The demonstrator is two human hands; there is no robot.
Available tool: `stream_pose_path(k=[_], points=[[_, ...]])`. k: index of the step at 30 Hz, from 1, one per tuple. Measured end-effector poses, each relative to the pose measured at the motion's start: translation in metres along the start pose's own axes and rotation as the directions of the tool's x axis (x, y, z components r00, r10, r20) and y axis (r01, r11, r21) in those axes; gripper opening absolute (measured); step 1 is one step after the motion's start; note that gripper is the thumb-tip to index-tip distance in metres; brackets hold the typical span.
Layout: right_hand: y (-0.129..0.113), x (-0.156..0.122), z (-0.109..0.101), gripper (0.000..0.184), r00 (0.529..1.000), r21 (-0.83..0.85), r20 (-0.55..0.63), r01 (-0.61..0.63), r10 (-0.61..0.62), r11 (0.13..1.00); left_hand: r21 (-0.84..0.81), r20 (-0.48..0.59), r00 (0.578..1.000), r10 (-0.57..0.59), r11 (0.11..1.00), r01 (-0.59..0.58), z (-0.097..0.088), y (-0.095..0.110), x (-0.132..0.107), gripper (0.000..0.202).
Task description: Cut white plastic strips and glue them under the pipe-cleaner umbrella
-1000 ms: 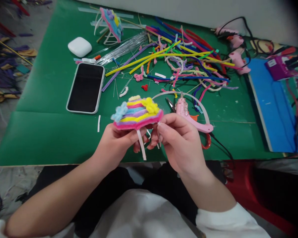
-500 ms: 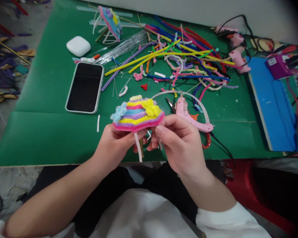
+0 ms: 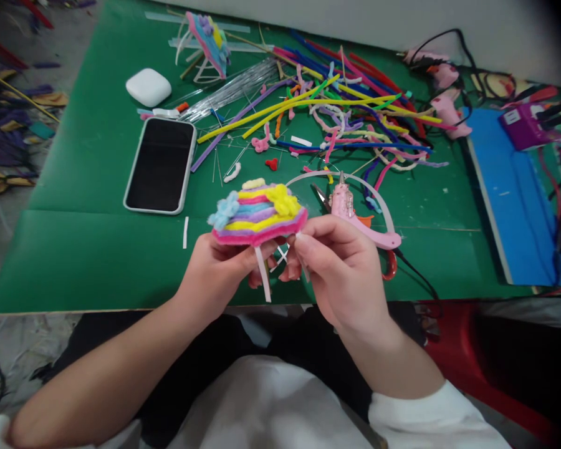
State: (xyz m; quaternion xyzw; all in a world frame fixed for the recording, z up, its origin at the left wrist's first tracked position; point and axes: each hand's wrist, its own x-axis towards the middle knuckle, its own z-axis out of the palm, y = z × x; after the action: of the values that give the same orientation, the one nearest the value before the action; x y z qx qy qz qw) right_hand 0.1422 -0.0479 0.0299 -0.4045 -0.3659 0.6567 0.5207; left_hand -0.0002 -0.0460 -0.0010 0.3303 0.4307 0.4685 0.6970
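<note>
Between my hands, near the table's front edge, is a small umbrella-shaped pipe-cleaner craft [image 3: 259, 218], striped pink, yellow, purple and blue. A blue flower [image 3: 224, 211] and a yellow flower [image 3: 286, 202] sit on top of it. My left hand [image 3: 219, 268] is closed around its underside, the fingers partly hidden beneath. At its right rim, my right hand [image 3: 339, 265] pinches a narrow white strip between thumb and forefinger. Another white strip [image 3: 263, 274] hangs down from the front rim.
A pink glue gun [image 3: 343, 202] lies right of my hands, beside scissors [image 3: 388, 265]. Loose pipe cleaners [image 3: 308, 100] spread across the back. Left are a phone [image 3: 161, 165] and a white case [image 3: 148, 87]. A similar craft [image 3: 209, 43] stands behind; a blue board [image 3: 509, 199] lies right.
The craft has tilted slightly, and its right rim has shifted a little left. More of the white strip shows at my right fingertips. Both hands stay almost in place.
</note>
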Motion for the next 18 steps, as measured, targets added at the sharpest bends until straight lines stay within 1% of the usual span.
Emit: stream_pose_path(k=[3, 7, 10, 12, 18], points=[[0.0001, 0.0005, -0.0001, 0.004, 1.000, 0.007, 0.002, -0.009, 0.009, 1.000, -0.012, 0.010, 1.000, 0.001, 1.000, -0.001, 0.0006, 0.0009, -0.0004, 0.006], [0.0012, 0.0008, -0.0001, 0.005, 1.000, 0.044, 0.014, -0.027, 0.026, 0.999, -0.010, 0.008, 1.000, -0.024, 1.000, 0.024, 0.0003, 0.0006, -0.0012, 0.003], [0.0019, 0.0005, 0.0000, 0.005, 1.000, 0.058, 0.015, -0.026, 0.026, 0.998, 0.006, 0.007, 0.999, -0.031, 0.999, 0.031, -0.0002, 0.0001, -0.0017, 0.016], [0.0021, 0.0003, 0.0001, 0.006, 1.000, 0.052, 0.013, -0.025, 0.025, 0.998, 0.011, 0.009, 1.000, -0.026, 1.000, 0.026, -0.0006, -0.0004, -0.0018, 0.019], [0.0019, 0.0002, -0.0004, 0.008, 1.000, 0.008, 0.007, -0.029, 0.029, 1.000, 0.035, 0.004, 1.000, -0.019, 0.999, 0.019, -0.0009, -0.0012, -0.0017, 0.008]])
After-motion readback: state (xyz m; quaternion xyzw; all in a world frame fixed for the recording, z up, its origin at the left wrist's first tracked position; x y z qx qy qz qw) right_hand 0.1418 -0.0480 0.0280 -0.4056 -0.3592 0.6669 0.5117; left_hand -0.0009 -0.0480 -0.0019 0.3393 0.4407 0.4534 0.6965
